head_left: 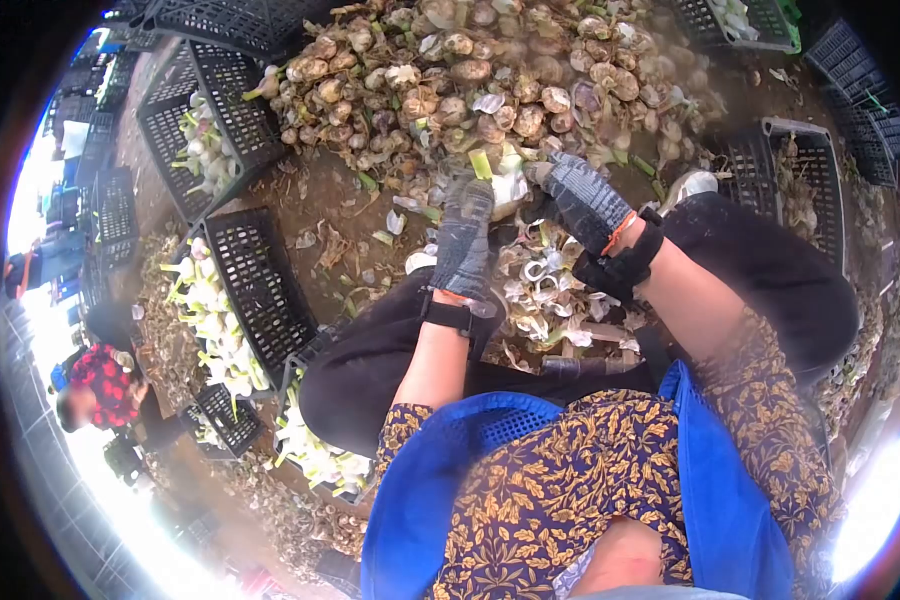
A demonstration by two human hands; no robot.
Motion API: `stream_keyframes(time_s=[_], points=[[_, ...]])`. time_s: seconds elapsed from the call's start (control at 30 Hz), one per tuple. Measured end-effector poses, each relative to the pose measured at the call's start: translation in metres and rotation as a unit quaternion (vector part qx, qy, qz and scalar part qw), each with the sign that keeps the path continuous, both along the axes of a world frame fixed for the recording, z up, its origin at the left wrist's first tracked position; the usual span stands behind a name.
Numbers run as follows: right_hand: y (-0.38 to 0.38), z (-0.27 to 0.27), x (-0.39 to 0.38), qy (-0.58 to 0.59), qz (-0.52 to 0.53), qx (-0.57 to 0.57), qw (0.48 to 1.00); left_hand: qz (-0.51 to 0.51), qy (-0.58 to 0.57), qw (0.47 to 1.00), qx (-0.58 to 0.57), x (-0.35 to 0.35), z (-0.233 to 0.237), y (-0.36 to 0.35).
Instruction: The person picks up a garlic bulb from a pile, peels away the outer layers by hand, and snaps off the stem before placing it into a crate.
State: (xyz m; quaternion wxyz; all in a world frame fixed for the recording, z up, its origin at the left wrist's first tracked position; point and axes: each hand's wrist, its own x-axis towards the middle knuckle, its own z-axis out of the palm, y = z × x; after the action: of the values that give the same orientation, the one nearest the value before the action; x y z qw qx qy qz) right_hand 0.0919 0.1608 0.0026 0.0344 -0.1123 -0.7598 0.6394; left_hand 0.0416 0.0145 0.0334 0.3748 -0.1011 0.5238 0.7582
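Note:
Grey knitted gloves cover both of my hands. My left hand (465, 232) is closed around a garlic bulb (510, 187), whose cut green stem (481, 164) sticks up above the fingers. On the bulb's right side, my right hand (585, 198) is closed, its fingertips near the bulb; what they pinch is too small to make out. Just beyond both hands lies a large heap of unpeeled garlic (470, 72). White peeled skins (540, 285) are scattered below the hands, between my legs.
Black crates with trimmed garlic (225, 325) stand at the left. Another black crate (810, 185) is at the right, and one with garlic (745, 22) at the top right. A person in a red and black top (105, 385) is at the far left.

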Motion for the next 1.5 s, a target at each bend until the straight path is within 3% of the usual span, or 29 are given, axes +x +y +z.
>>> stream_keyframes(time_s=[0.1, 0.13, 0.2, 0.27, 0.3, 0.37, 0.5, 0.53, 0.57, 0.6, 0.63, 0.67, 0.7, 0.77, 0.8, 0.83, 0.87, 0.9, 0.93, 0.97, 1.0, 1.03, 1.07, 1.17, 1.23, 1.33, 1.43, 1.47, 1.5], points=[[0.0, -0.001, 0.004, 0.019, -0.005, -0.029, 0.999, -0.018, 0.066, 0.997, -0.024, -0.001, -0.001, -0.002], [-0.004, 0.052, 0.004, -0.1, -0.014, -0.036, 0.994, -0.018, 0.065, 0.997, -0.024, -0.002, -0.014, -0.004], [-0.006, 0.049, 0.006, -0.091, -0.003, 0.029, 0.995, -0.095, 0.13, 0.982, -0.097, -0.008, -0.03, -0.007], [-0.006, 0.052, 0.008, -0.08, 0.008, 0.095, 0.992, -0.032, 0.034, 0.997, -0.066, -0.005, -0.01, 0.001], [-0.005, 0.059, 0.009, -0.089, -0.032, -0.121, 0.988, 0.031, -0.062, 0.997, -0.033, -0.005, 0.005, 0.006], [-0.004, 0.068, 0.015, -0.097, -0.102, -0.524, 0.84, 0.04, -0.08, 0.996, 0.002, -0.01, 0.0, 0.004], [0.018, 0.051, 0.026, -0.094, -0.115, -0.602, 0.785, 0.13, -0.12, 0.983, 0.04, -0.013, 0.004, -0.003], [0.022, 0.035, 0.024, -0.059, -0.08, -0.505, 0.857, 0.138, -0.108, 0.984, 0.034, -0.014, 0.002, -0.004], [0.029, 0.033, 0.021, -0.257, 0.004, -0.288, 0.922, 0.147, -0.095, 0.984, 0.027, -0.015, 0.0, -0.006], [0.024, 0.024, 0.024, -0.243, 0.073, 0.071, 0.965, 0.122, -0.107, 0.986, 0.03, -0.019, -0.004, -0.01], [0.016, 0.01, 0.031, -0.197, 0.131, 0.42, 0.876, 0.121, -0.106, 0.987, 0.03, -0.02, -0.01, -0.009], [0.008, 0.002, 0.04, -0.028, 0.064, 0.516, 0.854, 0.164, -0.11, 0.98, 0.034, -0.019, -0.016, -0.008], [0.008, 0.012, 0.035, -0.029, 0.066, 0.515, 0.854, 0.208, -0.116, 0.97, 0.037, -0.018, -0.025, -0.007], [0.011, 0.037, 0.015, -0.241, 0.19, 0.158, 0.939, 0.18, 0.001, 0.983, -0.017, -0.02, -0.041, -0.017], [0.008, 0.045, 0.007, -0.253, 0.231, 0.281, 0.896, 0.107, 0.046, 0.991, -0.069, -0.018, -0.027, -0.017], [0.006, 0.043, 0.007, -0.254, 0.23, 0.28, 0.897, 0.033, 0.09, 0.988, -0.12, -0.017, -0.019, -0.016], [0.002, 0.036, 0.01, -0.107, 0.2, 0.269, 0.936, -0.045, 0.311, 0.93, -0.192, -0.016, -0.056, -0.03], [-0.003, 0.024, 0.013, 0.042, 0.165, 0.252, 0.953, -0.046, 0.311, 0.93, -0.191, -0.014, -0.049, -0.028], [-0.008, -0.016, 0.008, -0.108, 0.117, 0.024, 0.987, -0.081, 0.423, 0.859, -0.277, -0.011, -0.033, -0.025], [-0.009, -0.013, 0.003, -0.109, 0.116, 0.023, 0.987, -0.113, 0.525, 0.765, -0.355, -0.008, -0.025, -0.024], [-0.01, -0.01, -0.002, -0.194, 0.127, -0.038, 0.972, -0.075, 0.448, 0.847, -0.276, -0.01, -0.037, -0.023], [-0.011, -0.006, -0.006, -0.275, 0.136, -0.098, 0.947, -0.076, 0.448, 0.847, -0.276, -0.008, -0.038, -0.024], [-0.007, -0.02, 0.002, -0.162, 0.201, -0.034, 0.965, -0.077, 0.438, 0.854, -0.271, -0.006, -0.023, -0.02], [0.001, 0.018, 0.007, -0.046, 0.177, 0.0, 0.983, -0.082, 0.372, 0.886, -0.266, -0.007, -0.002, -0.015], [0.007, 0.024, 0.008, -0.152, 0.193, 0.028, 0.969, -0.086, 0.316, 0.907, -0.264, -0.007, -0.013, -0.017], [0.0, 0.053, 0.006, -0.26, 0.123, -0.08, 0.955, -0.082, 0.493, 0.83, -0.248, -0.008, -0.046, -0.021], [0.006, -0.01, 0.013, -0.241, 0.185, -0.104, 0.947, -0.053, 0.403, 0.896, -0.179, -0.004, -0.024, -0.017], [0.001, 0.012, 0.012, 0.119, 0.228, 0.19, 0.947, -0.086, 0.452, 0.861, -0.217, -0.001, -0.019, -0.018], [0.001, 0.006, 0.012, 0.119, 0.227, 0.191, 0.947, -0.117, 0.5, 0.82, -0.252, -0.001, -0.014, -0.018]])
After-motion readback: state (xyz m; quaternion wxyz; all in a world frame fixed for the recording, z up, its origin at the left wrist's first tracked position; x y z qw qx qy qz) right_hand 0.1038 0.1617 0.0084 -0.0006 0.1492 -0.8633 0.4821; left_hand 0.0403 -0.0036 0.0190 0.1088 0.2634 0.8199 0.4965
